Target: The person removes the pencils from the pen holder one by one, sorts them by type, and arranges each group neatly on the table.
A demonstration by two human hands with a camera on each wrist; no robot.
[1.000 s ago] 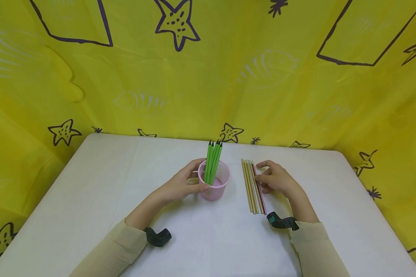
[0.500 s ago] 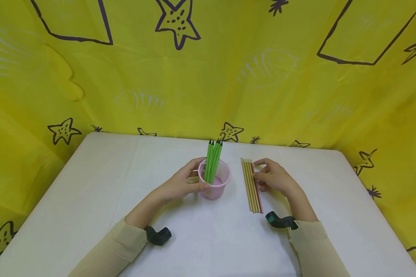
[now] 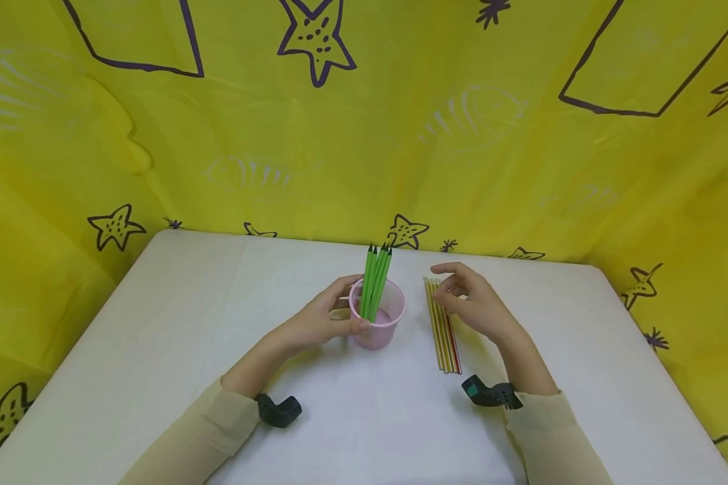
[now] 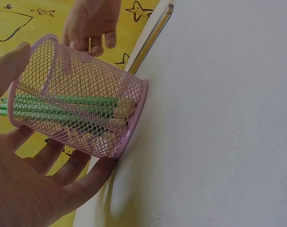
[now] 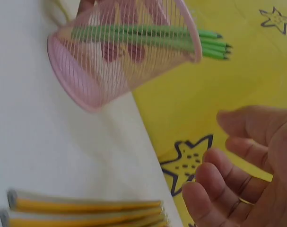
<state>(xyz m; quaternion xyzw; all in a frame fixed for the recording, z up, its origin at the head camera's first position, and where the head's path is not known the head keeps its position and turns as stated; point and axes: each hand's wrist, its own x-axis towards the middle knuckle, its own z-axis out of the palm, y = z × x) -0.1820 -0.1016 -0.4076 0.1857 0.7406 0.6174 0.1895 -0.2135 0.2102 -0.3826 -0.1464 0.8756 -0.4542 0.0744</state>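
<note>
My left hand (image 3: 321, 323) holds a pink mesh pencil cup (image 3: 381, 337), thumb near the rim and fingers round its side. Several green pencils (image 3: 376, 286) stand in the cup, dark tips up, leaning together. In the left wrist view, their lower ends show through the mesh. To the right of the cup, several yellow pencils (image 3: 438, 340) lie side by side on the table, with a red one (image 3: 453, 350) at the right edge of the row. Over the far part of this row is my right hand (image 3: 476, 306), its fingers loosely bent and nothing between them.
A white-covered table (image 3: 364, 424) lies under everything. Behind it and along the sides hangs a yellow curtain (image 3: 364, 148) with star and fish drawings. A dark camera mount sits on each wrist, the right one (image 3: 491, 393) near the pencils' near ends.
The red pencil shifted left against the yellow row as my right fingers moved in. My right hand then lifted off and moved left over the pencils. My left hand stayed at the cup.
</note>
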